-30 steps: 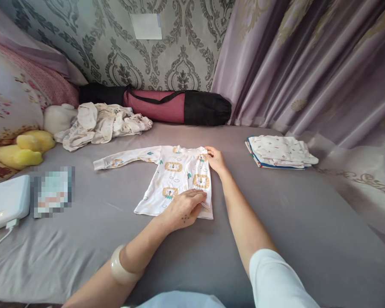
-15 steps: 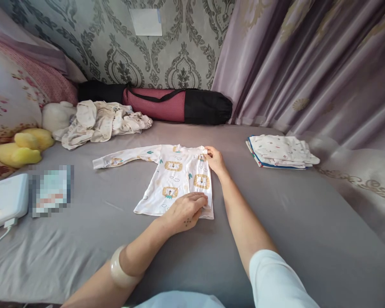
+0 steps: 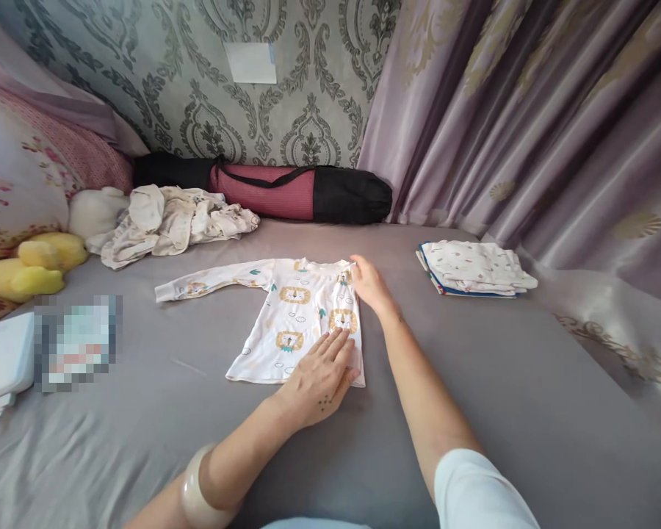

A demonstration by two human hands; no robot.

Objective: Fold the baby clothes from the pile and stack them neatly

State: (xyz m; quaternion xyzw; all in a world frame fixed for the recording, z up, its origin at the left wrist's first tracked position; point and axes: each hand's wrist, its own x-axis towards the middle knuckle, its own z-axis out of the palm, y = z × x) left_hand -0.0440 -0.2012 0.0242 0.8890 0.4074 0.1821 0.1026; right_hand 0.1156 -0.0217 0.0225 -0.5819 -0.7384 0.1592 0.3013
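Note:
A small white long-sleeved shirt (image 3: pixel 294 316) with lion faces and green leaves lies spread on the grey bed sheet. One sleeve reaches out to the left; the other appears folded in over the right side of the body. My left hand (image 3: pixel 322 371) rests flat on the lower right part of the shirt, fingers stretched out. At the right shoulder, beside the collar, my right hand (image 3: pixel 370 285) touches the shirt's edge with its fingers extended; part of its fingertips is hard to make out.
Folded clothes (image 3: pixel 477 268) are stacked at the right. Crumpled clothes (image 3: pixel 176 224) lie back left, before a black and pink rolled bag (image 3: pixel 269 191). Yellow plush toys (image 3: pixel 30 268) and a white charger-like box (image 3: pixel 3 356) with a cable are at the left, near a blurred-out item (image 3: pixel 80 342).
My left hand has gone from curled fingers to lying flat on the shirt. The fingers of my right hand have loosened from the shoulder edge. The view has tilted up slightly.

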